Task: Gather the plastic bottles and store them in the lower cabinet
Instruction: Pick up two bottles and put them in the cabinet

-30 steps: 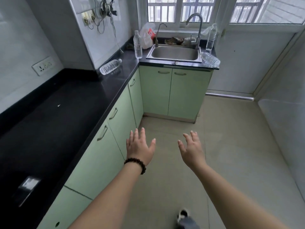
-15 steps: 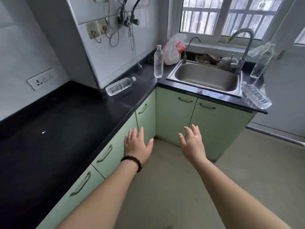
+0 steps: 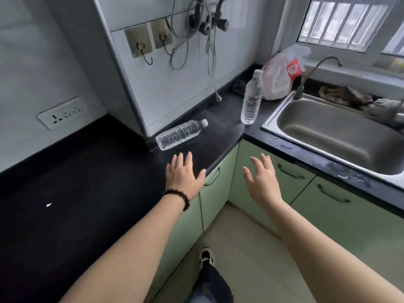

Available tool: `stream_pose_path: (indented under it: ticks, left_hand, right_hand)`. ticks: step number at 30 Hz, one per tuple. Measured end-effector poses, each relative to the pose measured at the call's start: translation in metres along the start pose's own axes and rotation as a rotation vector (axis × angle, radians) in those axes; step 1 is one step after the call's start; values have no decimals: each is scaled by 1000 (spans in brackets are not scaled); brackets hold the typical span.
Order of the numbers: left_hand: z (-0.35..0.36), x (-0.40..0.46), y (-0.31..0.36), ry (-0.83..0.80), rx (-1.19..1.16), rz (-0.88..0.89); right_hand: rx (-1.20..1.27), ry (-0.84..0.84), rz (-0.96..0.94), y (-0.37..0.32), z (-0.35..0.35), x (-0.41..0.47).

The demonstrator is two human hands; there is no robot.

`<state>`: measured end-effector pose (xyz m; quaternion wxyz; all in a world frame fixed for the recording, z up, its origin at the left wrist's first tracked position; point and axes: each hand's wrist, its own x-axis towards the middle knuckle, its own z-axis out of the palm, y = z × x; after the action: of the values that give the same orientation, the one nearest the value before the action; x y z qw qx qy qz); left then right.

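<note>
Along the left wall and round the corner runs a black desk, with pale green lower cabinets beneath it, all doors closed. Set into the far run of the desk is a steel sink, with a thin curved tap at its back left corner and crumpled cloths along its rear edge. Both forearms reach forward from the bottom of the view. Left hand, with a dark bead bracelet on the wrist, hovers palm down over the front edge of the desk, fingers straight and spread, holding nothing. Right hand hangs in front of the cabinet doors below the sink, fingers relaxed and apart, also holding nothing. The two hands are apart from each other. One clear plastic bottle lies on its side on the desk against the wall panel, near the left hand but not touched, cap pointing right. A second plastic bottle stands upright near the sink's left rim. Just behind it sits a white plastic bag. Two metal hooks and hanging cables are on the wall above. A wall socket is fixed at left.
</note>
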<state>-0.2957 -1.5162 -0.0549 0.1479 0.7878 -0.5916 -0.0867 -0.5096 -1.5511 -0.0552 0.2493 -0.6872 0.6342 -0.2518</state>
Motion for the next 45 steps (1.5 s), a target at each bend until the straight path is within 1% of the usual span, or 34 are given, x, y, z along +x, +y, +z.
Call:
stream_pose_path:
  ticks: [6, 10, 13, 16, 20, 23, 25, 27, 29, 33, 37, 39, 42, 45]
  left_hand:
    - [12, 130, -24, -81, 138, -6]
    - [20, 192, -32, -119, 187, -11]
    - [30, 218, -35, -170, 250, -34]
    - [39, 234, -35, -129, 346, -50]
    - [42, 256, -34, -164, 342, -133]
    - [44, 264, -32, -196, 348, -162]
    - [46, 262, -25, -185, 331, -167]
    - [50, 259, -10, -137, 257, -190]
    - [54, 257, 14, -78, 134, -222]
    - [59, 255, 66, 5, -3, -250]
    - [62, 250, 96, 65, -76, -338]
    - [63, 245, 101, 84, -112, -395]
    - [64, 232, 99, 100, -142, -483]
    - [62, 215, 91, 132, -145, -549]
  right_hand:
    - [-37, -37, 5, -21, 29, 126]
    - [-50, -46, -3, -33, 42, 183]
    - [-52, -38, -15, -31, 47, 207]
    - [-55, -70, -6, -23, 50, 222]
    - [-59, -119, -11, -6, 44, 237]
    - [-55, -113, -25, 10, 27, 250]
    - [-28, -62, -19, 21, 12, 260]
    - [2, -3, -16, 29, -3, 274]
    - [51, 27, -5, 34, -14, 290]
    - [231, -43, 29, 33, -19, 329]
    - [424, -53, 17, 33, -7, 362]
    - [495, -58, 24, 35, 1, 370]
    - [523, -81, 35, 36, 11, 375]
    - [513, -113, -28, 32, 13, 380]
